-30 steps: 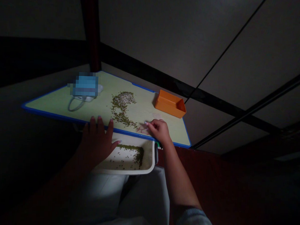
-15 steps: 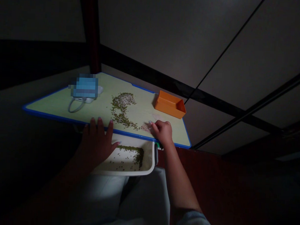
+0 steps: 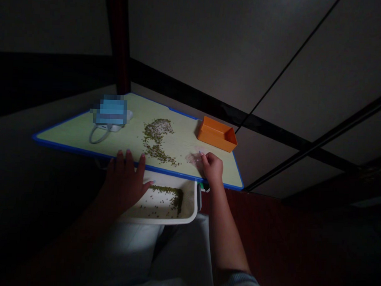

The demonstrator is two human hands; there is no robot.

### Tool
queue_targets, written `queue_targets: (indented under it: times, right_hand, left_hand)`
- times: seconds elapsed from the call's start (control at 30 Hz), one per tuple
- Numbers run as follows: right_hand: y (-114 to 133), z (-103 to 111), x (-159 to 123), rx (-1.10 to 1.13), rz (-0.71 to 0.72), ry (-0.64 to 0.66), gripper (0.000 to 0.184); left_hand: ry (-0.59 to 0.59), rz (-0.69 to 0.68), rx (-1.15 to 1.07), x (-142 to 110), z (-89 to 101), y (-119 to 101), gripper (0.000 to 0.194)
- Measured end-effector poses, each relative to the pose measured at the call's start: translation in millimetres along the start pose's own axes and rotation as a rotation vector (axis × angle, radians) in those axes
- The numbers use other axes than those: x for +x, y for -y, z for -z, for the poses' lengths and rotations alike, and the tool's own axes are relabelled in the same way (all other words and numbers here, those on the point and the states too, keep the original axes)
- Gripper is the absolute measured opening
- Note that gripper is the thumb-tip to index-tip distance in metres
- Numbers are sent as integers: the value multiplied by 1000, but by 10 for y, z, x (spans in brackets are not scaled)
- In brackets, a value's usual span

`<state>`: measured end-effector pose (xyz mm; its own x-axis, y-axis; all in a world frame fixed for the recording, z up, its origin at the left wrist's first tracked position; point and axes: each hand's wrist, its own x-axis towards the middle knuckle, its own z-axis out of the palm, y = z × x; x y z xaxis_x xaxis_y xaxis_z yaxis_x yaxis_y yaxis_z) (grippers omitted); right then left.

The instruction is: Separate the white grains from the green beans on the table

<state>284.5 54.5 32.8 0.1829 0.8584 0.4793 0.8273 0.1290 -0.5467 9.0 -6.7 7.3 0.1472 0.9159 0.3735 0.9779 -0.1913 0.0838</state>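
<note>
My left hand lies with fingers spread over the front edge of a pale yellow board with a blue rim. Its thumb reaches over a white bin below, which has small green grains along its inner side. My right hand is closed in a pinch above the board's right part; what its fingertips hold, if anything, is too small to make out. Beside them is a faint pale pinkish patch. Left of it lies a curved spread of small green grains, around a pile of whitish grains.
An orange open box stands at the board's right back. On the left sits a blurred-out blue and white device with a cord loop. Cabinet panels rise close behind the board; dark red floor shows at right.
My right hand has moved slightly to the right, away from the green grains, uncovering more of the pale patch. My left hand stays put. The whole view has shifted a little.
</note>
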Motion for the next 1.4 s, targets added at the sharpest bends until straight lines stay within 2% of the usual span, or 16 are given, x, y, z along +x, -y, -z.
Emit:
queue_targets:
  times: [0.43,0.53,0.63,0.8,1.07,1.27,1.4]
  right_hand:
    - [28,21,6,78,-42,96,44]
    - [23,17,8,76,-73,53,46]
    - [41,29,7,-20,-120,0,45]
    - [80,53,3,-66,-112,23,44]
    - [-2,10,1,147,-82,126,45]
    - [-57,1,26,327,-114,110,47]
    - [-41,47,34,432,-152,195,50]
  left_hand:
    - [8,19,37,7,-16,9,78]
    - [11,13,30,9,-14,8,79]
    - [25,7,39,13,2,-1,81]
    - [25,0,78,16,17,-5,81]
    - [35,6,54,13,24,-2,81]
    - [26,-3,51,4,18,3,78]
    - [17,-4,43,4,12,1,79]
